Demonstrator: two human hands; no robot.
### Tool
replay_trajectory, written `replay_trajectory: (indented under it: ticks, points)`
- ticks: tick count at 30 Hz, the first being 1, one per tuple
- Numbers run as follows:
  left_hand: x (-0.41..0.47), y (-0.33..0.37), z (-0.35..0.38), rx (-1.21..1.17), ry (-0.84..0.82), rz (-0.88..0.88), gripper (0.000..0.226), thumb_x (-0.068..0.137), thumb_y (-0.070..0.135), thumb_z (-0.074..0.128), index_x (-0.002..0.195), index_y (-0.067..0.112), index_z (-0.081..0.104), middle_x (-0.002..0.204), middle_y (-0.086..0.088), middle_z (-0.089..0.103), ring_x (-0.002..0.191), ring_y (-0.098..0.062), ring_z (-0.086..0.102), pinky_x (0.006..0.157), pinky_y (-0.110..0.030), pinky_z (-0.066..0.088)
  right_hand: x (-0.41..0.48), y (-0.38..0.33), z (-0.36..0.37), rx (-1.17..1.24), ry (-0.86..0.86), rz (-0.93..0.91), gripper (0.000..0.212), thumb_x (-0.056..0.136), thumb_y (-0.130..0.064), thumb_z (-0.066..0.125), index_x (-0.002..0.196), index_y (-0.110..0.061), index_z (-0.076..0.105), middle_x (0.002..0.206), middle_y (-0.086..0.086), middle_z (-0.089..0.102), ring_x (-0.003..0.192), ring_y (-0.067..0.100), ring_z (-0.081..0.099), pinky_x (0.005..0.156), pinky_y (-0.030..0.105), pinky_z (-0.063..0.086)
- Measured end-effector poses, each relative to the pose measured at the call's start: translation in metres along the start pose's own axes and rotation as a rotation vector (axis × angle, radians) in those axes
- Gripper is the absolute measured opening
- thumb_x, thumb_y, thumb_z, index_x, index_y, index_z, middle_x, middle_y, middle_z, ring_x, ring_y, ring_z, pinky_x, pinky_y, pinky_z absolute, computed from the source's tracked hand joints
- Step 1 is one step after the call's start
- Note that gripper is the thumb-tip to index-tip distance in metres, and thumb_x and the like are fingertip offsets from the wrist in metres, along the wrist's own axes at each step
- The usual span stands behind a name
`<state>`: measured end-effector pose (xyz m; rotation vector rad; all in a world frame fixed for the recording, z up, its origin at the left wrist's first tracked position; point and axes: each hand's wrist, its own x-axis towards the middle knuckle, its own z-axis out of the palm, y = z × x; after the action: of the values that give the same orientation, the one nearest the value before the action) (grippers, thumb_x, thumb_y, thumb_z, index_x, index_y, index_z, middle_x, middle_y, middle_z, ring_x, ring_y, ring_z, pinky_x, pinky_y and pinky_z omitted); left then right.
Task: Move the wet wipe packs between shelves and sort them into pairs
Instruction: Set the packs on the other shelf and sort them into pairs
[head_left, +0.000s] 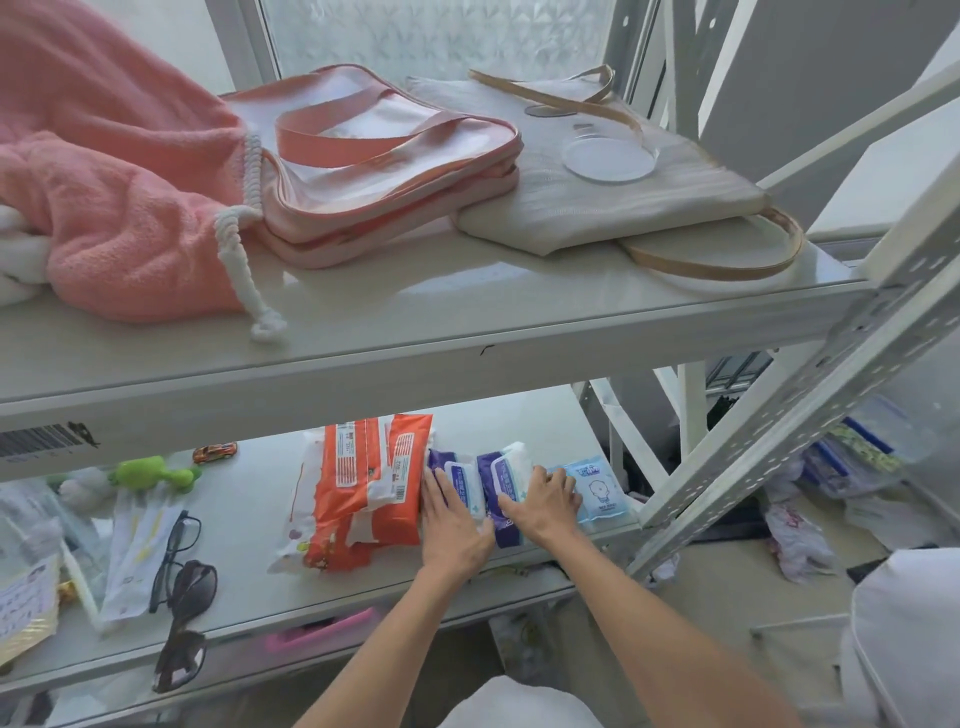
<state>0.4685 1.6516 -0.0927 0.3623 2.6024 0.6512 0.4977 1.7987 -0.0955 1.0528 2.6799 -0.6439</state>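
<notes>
Several wet wipe packs lie in a row on the lower shelf (363, 597). Two orange packs (363, 499) lie side by side on the left. To their right are two purple packs (501, 475) with white lids. A light blue pack (600, 488) lies at the far right near the shelf post. My left hand (452, 525) lies flat on the left purple pack, fingers spread. My right hand (545, 501) rests on the right purple pack, its fingers reaching onto the light blue pack. Neither hand lifts anything.
The upper shelf (415, 332) holds a pink towel bag (104, 208), a pink tote (384, 156) and a beige tote (597, 208). On the lower shelf lie sunglasses (182, 613), glasses, a green toy (150, 473) and a toy car (215, 452). A perforated metal post (789, 415) slants at right.
</notes>
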Motion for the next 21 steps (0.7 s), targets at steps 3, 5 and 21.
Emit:
replay_trajectory:
  ticks: [3,5,21]
  points:
    - [0.002,-0.014,0.005,0.136,0.038,0.106,0.098,0.102,0.056,0.035,0.159,0.008,-0.028,0.165,-0.014,-0.04,0.156,-0.028,-0.031,0.131,-0.045,-0.009,0.01,0.014,-0.005,-0.052,-0.009,-0.005,0.06,0.102,-0.061,0.038,0.138,-0.015,0.055,0.151,0.013,0.039,0.139,0.032,0.035,0.115,0.051,0.031]
    - [0.0,-0.018,0.01,0.204,0.063,0.147,0.093,0.103,0.057,0.029,0.16,0.012,-0.029,0.163,-0.011,-0.043,0.153,-0.026,-0.037,0.13,-0.044,-0.013,0.015,0.03,-0.007,-0.022,0.039,-0.018,0.05,0.108,-0.045,0.034,0.144,-0.019,0.055,0.162,0.012,0.034,0.149,0.031,0.029,0.121,0.052,0.026]
    - [0.008,-0.003,0.033,0.319,-0.069,0.114,0.093,0.089,0.087,0.01,0.16,0.038,-0.024,0.161,-0.01,-0.046,0.143,-0.034,-0.049,0.118,-0.051,-0.03,0.02,0.095,0.007,-0.16,-0.024,-0.045,0.062,0.11,-0.055,0.023,0.165,-0.042,-0.002,0.174,0.008,-0.019,0.16,0.036,-0.018,0.129,0.056,-0.002]
